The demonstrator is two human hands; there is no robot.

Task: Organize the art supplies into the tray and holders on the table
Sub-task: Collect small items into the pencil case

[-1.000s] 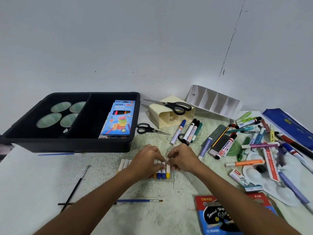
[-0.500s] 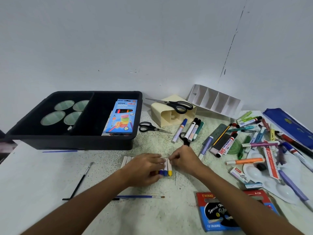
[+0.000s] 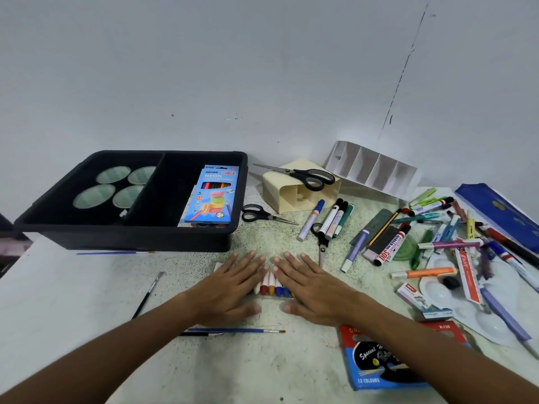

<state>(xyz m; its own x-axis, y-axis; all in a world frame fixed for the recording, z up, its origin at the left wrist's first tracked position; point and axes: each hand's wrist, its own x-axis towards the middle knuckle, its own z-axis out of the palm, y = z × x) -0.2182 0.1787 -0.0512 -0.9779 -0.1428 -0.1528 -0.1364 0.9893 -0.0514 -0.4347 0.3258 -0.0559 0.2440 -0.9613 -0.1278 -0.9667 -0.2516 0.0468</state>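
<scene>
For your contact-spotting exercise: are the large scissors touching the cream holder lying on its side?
Touching. The head view shows the large scissors lying directly on top of the cream holder, handles resting on its upper face, with no gap.

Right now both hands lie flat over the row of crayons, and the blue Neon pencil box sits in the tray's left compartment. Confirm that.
Not quite. The head view shows the Neon pencil box in the right compartment of the black tray, not the left. The left hand and right hand do lie flat over the crayons.
</scene>
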